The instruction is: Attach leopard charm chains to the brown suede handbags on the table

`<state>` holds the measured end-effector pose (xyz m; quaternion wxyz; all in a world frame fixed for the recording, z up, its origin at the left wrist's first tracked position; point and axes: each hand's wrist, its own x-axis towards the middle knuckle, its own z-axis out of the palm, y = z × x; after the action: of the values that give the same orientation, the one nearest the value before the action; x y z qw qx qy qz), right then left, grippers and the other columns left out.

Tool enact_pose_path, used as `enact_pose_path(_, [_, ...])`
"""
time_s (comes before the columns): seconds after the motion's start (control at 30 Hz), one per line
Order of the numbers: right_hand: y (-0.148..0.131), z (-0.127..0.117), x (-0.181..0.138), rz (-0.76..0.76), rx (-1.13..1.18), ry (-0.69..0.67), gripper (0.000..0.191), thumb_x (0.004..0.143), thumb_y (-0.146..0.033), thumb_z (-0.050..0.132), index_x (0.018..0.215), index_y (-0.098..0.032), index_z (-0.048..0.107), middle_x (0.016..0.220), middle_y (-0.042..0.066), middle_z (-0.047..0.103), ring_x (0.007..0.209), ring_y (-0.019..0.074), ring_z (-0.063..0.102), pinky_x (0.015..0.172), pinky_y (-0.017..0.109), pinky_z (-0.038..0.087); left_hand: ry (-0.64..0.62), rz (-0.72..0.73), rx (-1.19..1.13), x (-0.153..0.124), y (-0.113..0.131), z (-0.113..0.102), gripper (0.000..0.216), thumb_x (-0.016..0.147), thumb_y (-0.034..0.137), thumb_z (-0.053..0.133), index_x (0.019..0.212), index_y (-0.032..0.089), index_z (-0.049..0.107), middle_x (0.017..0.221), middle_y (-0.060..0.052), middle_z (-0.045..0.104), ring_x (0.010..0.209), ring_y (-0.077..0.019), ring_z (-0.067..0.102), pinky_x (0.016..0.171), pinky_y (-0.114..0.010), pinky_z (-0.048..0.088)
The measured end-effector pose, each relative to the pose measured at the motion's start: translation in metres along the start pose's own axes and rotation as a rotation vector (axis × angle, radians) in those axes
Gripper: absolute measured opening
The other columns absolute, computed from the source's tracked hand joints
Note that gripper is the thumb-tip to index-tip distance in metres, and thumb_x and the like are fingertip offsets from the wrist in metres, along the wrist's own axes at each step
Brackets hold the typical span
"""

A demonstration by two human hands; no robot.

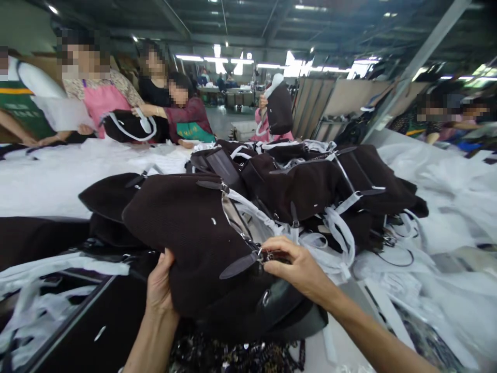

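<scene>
A dark brown fabric bag (194, 228) with white-wrapped handles lies on top of a heap in front of me. My left hand (160, 287) grips its lower left edge, thumb on top of the fabric. My right hand (297, 264) is closed in a pinch on a metal clasp (267, 255) at the bag's side, where a dark leather tab (238, 266) hangs. Behind this bag sits a pile of similar brown bags (310, 181) with white straps.
White wrapping sheets (446, 207) cover the table to the right and far left. Several people stand at the table's far left handling bags (124, 127), and another at the back holds up a bag (278, 109). More dark material (34, 235) lies at my left.
</scene>
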<state>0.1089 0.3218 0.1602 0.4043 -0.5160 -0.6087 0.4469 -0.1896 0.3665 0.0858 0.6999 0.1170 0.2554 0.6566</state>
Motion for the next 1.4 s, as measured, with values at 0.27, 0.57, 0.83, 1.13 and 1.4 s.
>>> enact_pose_path(0.27, [-0.058,-0.011,-0.073,0.221,0.055,-0.015,0.025,0.074,-0.04,0.077,0.089,-0.02,0.073,0.073,-0.001,0.065,0.059,0.0101,0.054,0.052,0.024,0.042,0.153,0.196,0.181,-0.103,-0.008,-0.001,0.037,0.091,0.031,0.061,0.127,0.04,0.061,0.12,0.006,0.073,0.117,-0.016,0.064,0.111,-0.03,0.044])
enact_pose_path(0.57, [0.047,0.06,-0.156,0.614,0.705,0.209,0.051,0.052,-0.033,0.091,0.094,-0.016,0.069,0.074,-0.001,0.068,0.062,0.0099,0.06,0.058,0.023,0.047,0.447,-0.032,0.733,-0.161,-0.079,-0.095,0.038,0.085,0.041,0.067,0.116,0.022,0.057,0.117,-0.009,0.066,0.107,-0.0213,0.065,0.102,-0.044,0.05])
enact_pose_path(0.83, [0.041,0.119,-0.188,0.402,0.614,0.356,0.034,0.069,-0.035,0.081,0.093,-0.016,0.067,0.077,-0.001,0.069,0.069,0.0106,0.06,0.066,0.023,0.045,-0.148,0.224,1.524,-0.213,-0.04,-0.007,0.027,0.088,0.044,0.058,0.099,0.021,0.066,0.097,-0.004,0.068,0.089,-0.02,0.064,0.083,-0.031,0.05])
enact_pose_path(1.13, [0.051,0.148,-0.239,0.3,0.367,0.094,0.04,0.081,-0.02,0.063,0.121,-0.024,0.065,0.088,0.0,0.074,0.071,0.0131,0.066,0.067,0.025,0.052,-0.336,-0.213,1.436,-0.184,-0.078,-0.005,0.032,0.082,0.048,0.065,0.092,0.018,0.065,0.091,-0.005,0.073,0.086,-0.0206,0.065,0.079,-0.029,0.047])
enact_pose_path(1.4, [0.139,0.047,-0.298,0.209,-0.643,0.256,0.022,0.092,-0.021,0.053,0.1,-0.019,0.073,0.097,0.01,0.074,0.094,0.0229,0.065,0.087,0.038,0.051,-0.289,-0.123,1.71,-0.184,-0.069,-0.001,0.036,0.083,0.055,0.061,0.094,0.021,0.066,0.079,-0.001,0.069,0.072,-0.019,0.062,0.068,-0.028,0.046])
